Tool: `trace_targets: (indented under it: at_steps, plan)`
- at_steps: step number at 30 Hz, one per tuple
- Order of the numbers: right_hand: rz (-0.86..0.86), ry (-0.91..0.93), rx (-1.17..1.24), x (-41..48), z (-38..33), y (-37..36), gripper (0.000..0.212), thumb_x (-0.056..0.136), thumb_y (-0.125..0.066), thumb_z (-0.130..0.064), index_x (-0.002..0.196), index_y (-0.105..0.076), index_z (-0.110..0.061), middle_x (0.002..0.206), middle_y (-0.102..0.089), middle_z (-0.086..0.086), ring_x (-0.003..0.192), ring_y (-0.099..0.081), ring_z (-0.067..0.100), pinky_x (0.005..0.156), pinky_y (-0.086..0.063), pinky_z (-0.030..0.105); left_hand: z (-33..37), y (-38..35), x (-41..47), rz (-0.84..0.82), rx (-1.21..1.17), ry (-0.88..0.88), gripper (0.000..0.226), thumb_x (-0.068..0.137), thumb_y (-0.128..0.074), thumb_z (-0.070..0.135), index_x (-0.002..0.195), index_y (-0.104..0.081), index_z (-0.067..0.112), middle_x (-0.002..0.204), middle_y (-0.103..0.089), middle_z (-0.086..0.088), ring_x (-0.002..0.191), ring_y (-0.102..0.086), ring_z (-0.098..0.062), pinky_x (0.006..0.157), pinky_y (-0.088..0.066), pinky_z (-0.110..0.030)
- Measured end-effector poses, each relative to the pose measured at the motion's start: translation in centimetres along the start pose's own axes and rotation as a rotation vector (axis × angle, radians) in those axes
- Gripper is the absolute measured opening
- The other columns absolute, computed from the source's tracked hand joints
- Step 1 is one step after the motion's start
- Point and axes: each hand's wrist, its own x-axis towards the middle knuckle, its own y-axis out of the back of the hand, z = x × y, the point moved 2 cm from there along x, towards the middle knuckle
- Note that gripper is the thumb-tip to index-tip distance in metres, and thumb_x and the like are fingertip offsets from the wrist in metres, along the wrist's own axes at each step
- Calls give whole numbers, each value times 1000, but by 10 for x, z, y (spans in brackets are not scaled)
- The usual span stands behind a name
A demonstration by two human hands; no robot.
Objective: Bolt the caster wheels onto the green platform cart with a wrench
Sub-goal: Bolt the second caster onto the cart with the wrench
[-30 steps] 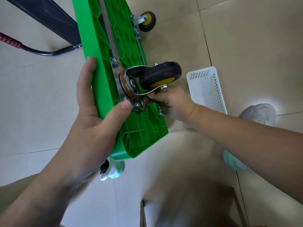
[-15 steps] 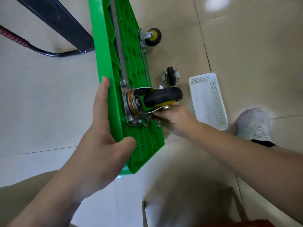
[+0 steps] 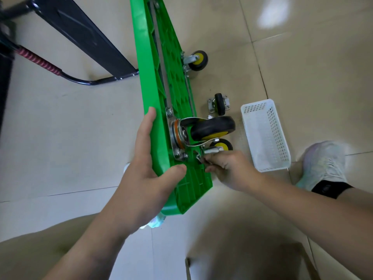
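My left hand [image 3: 145, 170] grips the near end of the green platform cart [image 3: 149, 57], which stands on its long edge on the floor. My fingers lie flat along its smooth top face and my thumb presses on the ribbed underside, just below the steel plate [image 3: 178, 153] of a mounted caster wheel [image 3: 213, 128]. My right hand [image 3: 232, 170] is curled, its fingertips [image 3: 209, 158] pinching a small metal piece [image 3: 198, 157] against the ribs, right beside that plate's lower corner. I cannot tell whether it is the wrench or a bolt.

The black tyre with its yellow hub juts sideways from the underside, above my right knuckles. Just behind them sits a 2nd caster [image 3: 222, 146], partly hidden. A 3rd caster [image 3: 219, 104] lies loose on the tiled floor [image 3: 302, 67], between the cart and a white basket [image 3: 266, 134], apart from both. A 4th caster [image 3: 196, 60] sits against the cart's lower edge farther along. My right shoe [image 3: 323, 164] stands just beside the basket's near corner.

Left of the cart, a black frame [image 3: 80, 35] and a bar with a red grip [image 3: 38, 59] reach the cart's top face. A wide stretch of tile lies between them and my left arm.
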Motion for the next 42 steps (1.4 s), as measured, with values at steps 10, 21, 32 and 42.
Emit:
trace_targets:
  at_steps: [10, 21, 32, 42]
  plan:
    - [71, -184, 88, -28, -64, 39, 16, 83, -75, -24, 98, -76, -19, 79, -69, -8, 74, -60, 6, 64, -46, 21, 11, -10, -5, 35, 109, -32, 79, 87, -82, 31, 144, -38, 64, 148, -50, 29, 136, -50, 3, 106, -49, -27]
    - [79, -64, -234, 10, -142, 89, 14, 88, -63, -32, 96, -72, -24, 73, -64, -10, 70, -60, 13, 64, -51, 34, 28, -10, 2, 171, 220, 31, 20, 88, -74, 53, 78, -81, 36, 107, -66, 5, 95, -67, -7, 80, -48, -25]
    - [54, -176, -143, -1, -145, 78, 10, 91, -67, -26, 100, -70, -27, 70, -52, -16, 69, -49, 5, 60, -35, 10, 20, -12, 4, 266, -67, 68, 24, 98, -70, 30, 77, -81, 34, 98, -74, 0, 90, -68, -13, 76, -45, -27]
    - [214, -224, -112, -17, -112, 84, 11, 89, -70, -15, 99, -73, -19, 68, -56, -27, 71, -53, -6, 65, -35, 3, 17, 3, 2, 24, 121, -72, 86, 77, -76, 64, 153, -35, 58, 153, -47, 27, 141, -43, 7, 118, -37, -27]
